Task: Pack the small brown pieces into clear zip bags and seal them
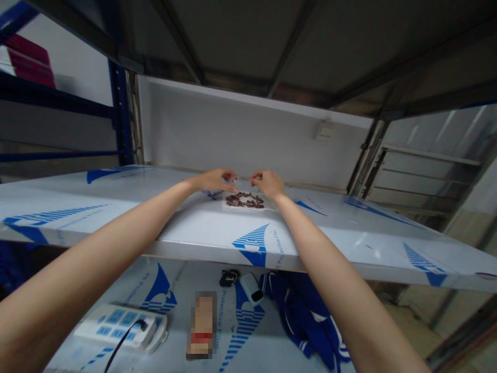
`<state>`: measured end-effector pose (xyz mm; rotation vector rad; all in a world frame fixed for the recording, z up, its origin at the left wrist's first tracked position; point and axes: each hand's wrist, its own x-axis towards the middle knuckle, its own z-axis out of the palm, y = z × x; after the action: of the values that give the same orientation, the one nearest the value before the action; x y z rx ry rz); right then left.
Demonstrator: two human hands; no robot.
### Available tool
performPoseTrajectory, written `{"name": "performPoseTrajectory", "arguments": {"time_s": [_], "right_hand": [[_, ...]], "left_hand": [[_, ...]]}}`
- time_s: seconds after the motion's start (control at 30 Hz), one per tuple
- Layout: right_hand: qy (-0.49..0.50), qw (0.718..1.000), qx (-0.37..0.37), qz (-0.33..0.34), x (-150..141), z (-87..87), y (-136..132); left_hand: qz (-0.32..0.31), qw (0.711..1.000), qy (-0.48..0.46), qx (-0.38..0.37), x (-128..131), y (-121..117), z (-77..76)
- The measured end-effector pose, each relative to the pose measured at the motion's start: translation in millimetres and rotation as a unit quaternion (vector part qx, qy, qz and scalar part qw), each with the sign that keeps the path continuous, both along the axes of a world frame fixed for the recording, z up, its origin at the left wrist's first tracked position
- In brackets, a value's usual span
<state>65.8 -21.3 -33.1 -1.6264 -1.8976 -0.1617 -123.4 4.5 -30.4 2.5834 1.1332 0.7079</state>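
Small dark brown pieces, several of them and bean-like, lie in a loose ring on a thin pale sheet or clear bag on the upper shelf. I cannot tell whether they are on it or inside it. My left hand is just behind and left of the pieces, thumb and fingers apart, with something faint and clear by its fingertips. Opposite it, my right hand has its fingertips pinched together above the right side of the pieces. What they grip is too small to make out.
Film-covered shelf spans the view, with a dark shelf underside overhead. On the lower shelf are a power strip with a black cable, a blurred-out item, a white device, a black pouch and blue clothing.
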Motion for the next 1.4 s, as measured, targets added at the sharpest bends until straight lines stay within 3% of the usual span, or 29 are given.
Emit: {"name": "performPoseTrajectory", "arguments": {"time_s": [0.17, 0.3, 0.63, 0.73, 0.8, 0.9, 0.97, 1.17, 1.4], "right_hand": [[-0.122, 0.987, -0.087, 0.053, 0.5, -6.8, -0.5], [-0.145, 0.983, -0.078, 0.087, -4.9, -9.3, -0.2], [-0.190, 0.981, -0.045, 0.017, 3.2, -9.8, 1.3], [-0.138, 0.989, -0.033, 0.037, 1.7, -10.1, 2.3], [-0.046, 0.994, -0.028, 0.094, -2.8, -9.5, 3.5], [0.114, 0.969, -0.046, 0.212, -12.4, -8.4, 5.3], [0.182, 0.948, -0.052, 0.254, -17.5, -8.1, 6.7], [0.236, 0.943, -0.020, 0.233, -13.5, -8.5, 15.7], [0.263, 0.933, -0.007, 0.244, -9.8, -5.7, 13.1]], "left_hand": [[-0.002, 1.000, -0.008, 0.016, -2.3, 3.2, -0.5], [0.010, 1.000, -0.009, 0.020, -2.3, 0.9, 0.6], [0.015, 0.999, -0.015, 0.043, -2.9, 7.2, -0.9], [0.029, 0.998, -0.017, 0.050, -2.9, 4.9, -0.3], [0.050, 0.996, -0.022, 0.074, -2.1, 1.7, 1.0], [0.084, 0.985, -0.018, 0.152, 0.4, -2.3, 2.3], [0.097, 0.973, -0.006, 0.208, 2.8, -3.6, 2.0], [0.093, 0.966, 0.030, 0.239, 9.1, -4.9, 1.5], [0.084, 0.969, -0.126, 0.194, 5.2, -5.4, 14.1]]}}
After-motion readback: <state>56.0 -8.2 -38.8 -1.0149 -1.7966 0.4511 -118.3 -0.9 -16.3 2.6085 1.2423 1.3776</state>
